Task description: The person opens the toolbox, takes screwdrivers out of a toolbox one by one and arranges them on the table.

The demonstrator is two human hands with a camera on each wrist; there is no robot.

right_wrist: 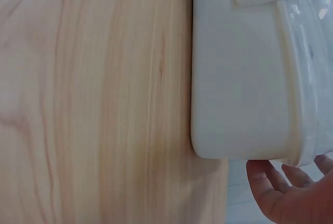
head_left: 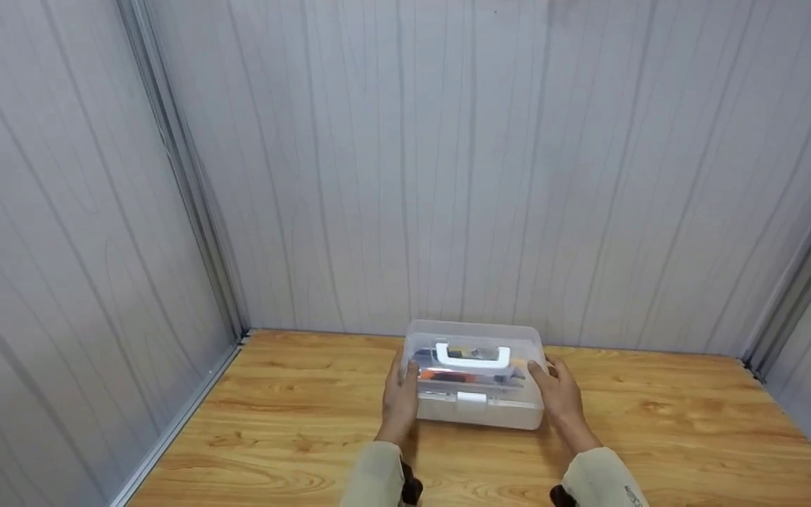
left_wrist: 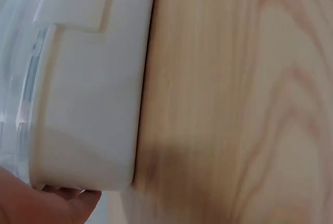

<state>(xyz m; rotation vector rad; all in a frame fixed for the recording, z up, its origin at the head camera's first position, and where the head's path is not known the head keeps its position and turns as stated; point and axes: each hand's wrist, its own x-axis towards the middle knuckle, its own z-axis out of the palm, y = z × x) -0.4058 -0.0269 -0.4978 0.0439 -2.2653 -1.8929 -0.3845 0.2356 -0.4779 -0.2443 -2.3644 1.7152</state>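
A plastic storage box (head_left: 504, 417) with a clear lid and a whitish base sits on the wooden table. Its lid is down, with a white handle (head_left: 472, 363) on top and a white latch (head_left: 472, 401) at the front. Through the lid show orange, dark and yellow items, too blurred to name. My left hand (head_left: 400, 400) holds the box's left end, thumb up by the lid. The right end is held by my right hand (head_left: 562, 398), its thumb on the lid's edge. In both wrist views, fingertips meet the ends of the base.
The wooden table (head_left: 293, 422) runs back to a pale panelled wall (head_left: 448, 176), close behind the box. More panels rise at the left and right, with metal strips (head_left: 187, 162) at the corners. Dark straps (head_left: 411, 486) circle both wrists.
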